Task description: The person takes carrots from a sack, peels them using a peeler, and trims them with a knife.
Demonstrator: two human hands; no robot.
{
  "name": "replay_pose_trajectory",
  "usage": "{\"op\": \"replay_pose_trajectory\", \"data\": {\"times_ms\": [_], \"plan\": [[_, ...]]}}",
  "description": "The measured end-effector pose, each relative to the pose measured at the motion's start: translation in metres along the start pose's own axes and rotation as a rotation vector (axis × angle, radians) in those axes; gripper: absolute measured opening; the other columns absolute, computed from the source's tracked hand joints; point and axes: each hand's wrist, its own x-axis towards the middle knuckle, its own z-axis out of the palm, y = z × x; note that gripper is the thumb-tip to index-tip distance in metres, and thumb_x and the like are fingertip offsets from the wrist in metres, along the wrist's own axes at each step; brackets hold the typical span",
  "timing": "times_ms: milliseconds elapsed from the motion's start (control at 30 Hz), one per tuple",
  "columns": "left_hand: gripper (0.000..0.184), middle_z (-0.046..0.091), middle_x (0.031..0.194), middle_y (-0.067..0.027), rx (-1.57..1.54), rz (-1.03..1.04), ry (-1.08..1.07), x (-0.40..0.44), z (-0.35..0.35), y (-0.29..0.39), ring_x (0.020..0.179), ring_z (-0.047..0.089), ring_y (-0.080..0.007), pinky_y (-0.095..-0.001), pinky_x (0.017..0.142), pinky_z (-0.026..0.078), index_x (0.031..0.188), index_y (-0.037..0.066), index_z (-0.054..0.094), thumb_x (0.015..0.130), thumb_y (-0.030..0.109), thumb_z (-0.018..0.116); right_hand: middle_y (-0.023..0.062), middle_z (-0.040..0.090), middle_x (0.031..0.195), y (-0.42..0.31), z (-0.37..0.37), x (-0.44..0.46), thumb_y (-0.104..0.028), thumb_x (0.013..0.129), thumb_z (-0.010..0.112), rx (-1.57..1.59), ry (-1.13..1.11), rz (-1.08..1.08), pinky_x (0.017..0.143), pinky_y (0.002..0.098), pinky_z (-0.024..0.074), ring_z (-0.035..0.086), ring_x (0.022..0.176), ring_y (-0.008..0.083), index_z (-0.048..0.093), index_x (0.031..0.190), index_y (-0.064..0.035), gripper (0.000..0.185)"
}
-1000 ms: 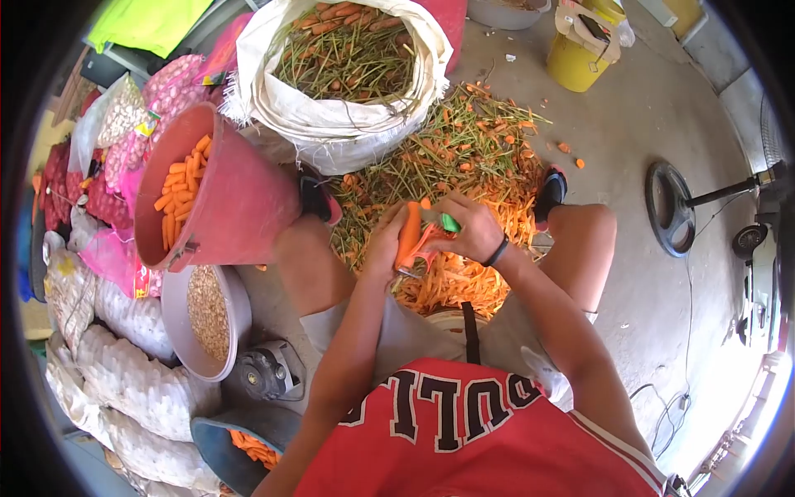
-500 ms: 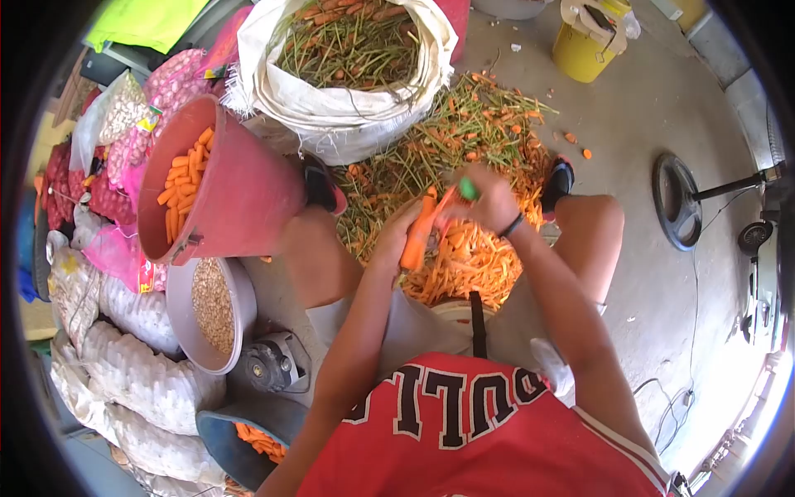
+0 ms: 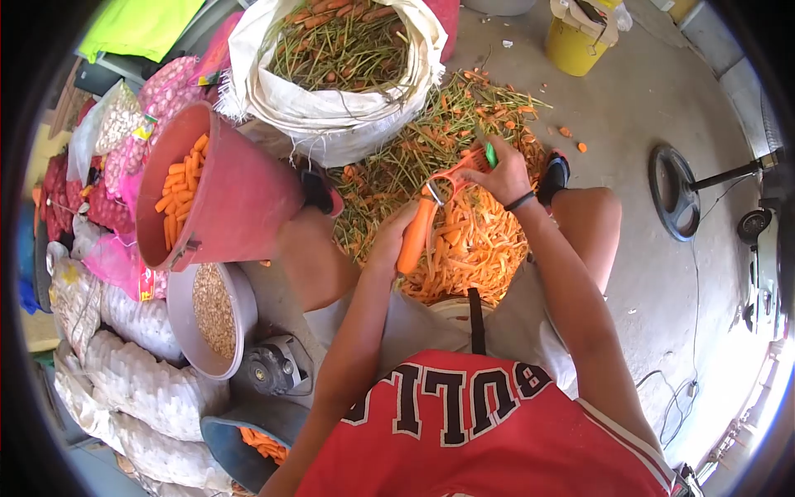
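Note:
My left hand (image 3: 392,238) is wrapped round the lower part of an orange carrot (image 3: 417,235), which points up and away from me. In my right hand (image 3: 502,171) is a peeler (image 3: 455,178) with an orange-red frame and a metal blade; the blade lies at the carrot's upper end. Something green (image 3: 491,155) shows between the fingers of that hand. Beneath both hands lies a heap of orange peelings (image 3: 480,240), with green stems and carrot ends (image 3: 447,124) beyond it.
A white sack (image 3: 331,124) of untrimmed carrots stands ahead. At left are a red bucket (image 3: 248,195) of peeled carrots, a grey basin (image 3: 245,311), net bags and a blue bucket (image 3: 217,439). A yellow bucket (image 3: 573,51) and a round black base (image 3: 672,192) stand right.
My right hand has moved up and to the right with the peeler, whose frame and blade now show clearly. My left hand still holds the carrot, in nearly the same place.

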Motion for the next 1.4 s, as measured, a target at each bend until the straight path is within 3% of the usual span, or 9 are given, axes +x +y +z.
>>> {"op": "replay_pose_trajectory", "data": {"times_ms": [233,367,467,500,600,800,867,1100,1400], "plan": [[0.032,0.063,0.09,-0.0058,-0.04,0.08,-0.071,0.019,-0.013,-0.01,0.074,0.063,-0.0152,-0.0279,0.06,0.054,0.112,0.006,0.058,0.099,0.035,0.052,0.0104,0.062,0.083,-0.03,0.02,-0.022,-0.03,0.061,0.09,-0.086,-0.153,-0.371,0.07,0.0376,0.0538,0.064,0.079,0.0278,0.066,0.099,-0.0062,0.051],[0.035,0.063,0.088,-0.0065,0.03,-0.021,-0.036,0.007,-0.013,-0.006,0.07,0.062,-0.0134,-0.0274,0.059,0.052,0.113,0.004,0.057,0.098,0.036,0.053,0.0109,0.063,0.086,0.005,-0.003,0.006,-0.027,0.061,0.09,-0.221,0.017,-0.028,0.07,0.0388,0.0534,0.064,0.078,0.028,0.066,0.101,-0.008,0.05],[0.035,0.063,0.087,-0.0064,-0.197,-0.027,-0.127,0.011,-0.012,-0.001,0.068,0.062,-0.0131,-0.0264,0.058,0.051,0.114,0.004,0.057,0.098,0.035,0.052,0.0111,0.064,0.087,-0.023,0.013,-0.019,-0.026,0.061,0.09,0.002,-0.108,-0.157,0.069,0.0383,0.0534,0.064,0.077,0.0283,0.065,0.099,-0.0083,0.048],[0.034,0.062,0.084,-0.0056,-0.261,-0.039,0.153,0.007,0.021,0.011,0.062,0.06,-0.0124,-0.0243,0.054,0.048,0.113,0.004,0.058,0.099,0.034,0.051,0.0109,0.063,0.086,-0.039,0.019,-0.028,-0.026,0.061,0.09,0.078,-0.189,-0.254,0.069,0.0379,0.0532,0.063,0.075,0.0287,0.065,0.097,-0.0083,0.048],[0.034,0.062,0.082,-0.0046,-0.131,-0.013,-0.095,0.003,0.003,0.003,0.062,0.06,-0.0116,-0.0236,0.054,0.048,0.113,0.004,0.059,0.099,0.034,0.051,0.0106,0.063,0.085,-0.034,0.018,-0.023,-0.027,0.061,0.09,-0.056,-0.148,-0.384,0.069,0.0379,0.0532,0.064,0.075,0.0291,0.065,0.097,-0.0087,0.048],[0.036,0.063,0.09,-0.0062,-0.124,-0.046,0.056,0.01,0.005,0.002,0.071,0.063,-0.0141,-0.0253,0.058,0.052,0.113,0.004,0.059,0.099,0.037,0.051,0.0121,0.063,0.082,-0.009,0.009,-0.011,-0.031,0.06,0.091,0.015,-0.058,0.0,0.068,0.0371,0.0539,0.066,0.074,0.0275,0.063,0.097,-0.0039,0.054],[0.037,0.063,0.091,-0.0068,-0.258,-0.053,0.052,0.021,0.001,-0.007,0.072,0.063,-0.0148,-0.0259,0.058,0.052,0.113,0.004,0.059,0.099,0.038,0.051,0.0123,0.063,0.083,-0.04,0.02,-0.026,-0.031,0.06,0.091,0.037,-0.15,-0.369,0.065,0.0376,0.0537,0.065,0.072,0.0281,0.062,0.096,-0.0041,0.053],[0.038,0.063,0.092,-0.008,0.024,-0.049,0.056,0.001,0.001,-0.003,0.075,0.062,-0.0143,-0.0275,0.062,0.053,0.114,0.005,0.061,0.096,0.039,0.055,0.0124,0.065,0.092,0.012,0.0,0.004,-0.031,0.059,0.092,-0.243,0.017,-0.018,0.072,0.0352,0.0524,0.064,0.079,0.0251,0.063,0.106,-0.0035,0.062],[0.043,0.06,0.088,-0.0076,0.03,-0.043,-0.057,0.006,-0.007,-0.007,0.074,0.062,-0.0152,-0.03,0.066,0.056,0.118,0.003,0.058,0.097,0.041,0.054,0.0121,0.063,0.081,-0.005,0.013,-0.01,-0.028,0.065,0.089,-0.084,-0.038,-0.209,0.065,0.0361,0.0534,0.064,0.072,0.0283,0.064,0.099,-0.005,0.048]]}}
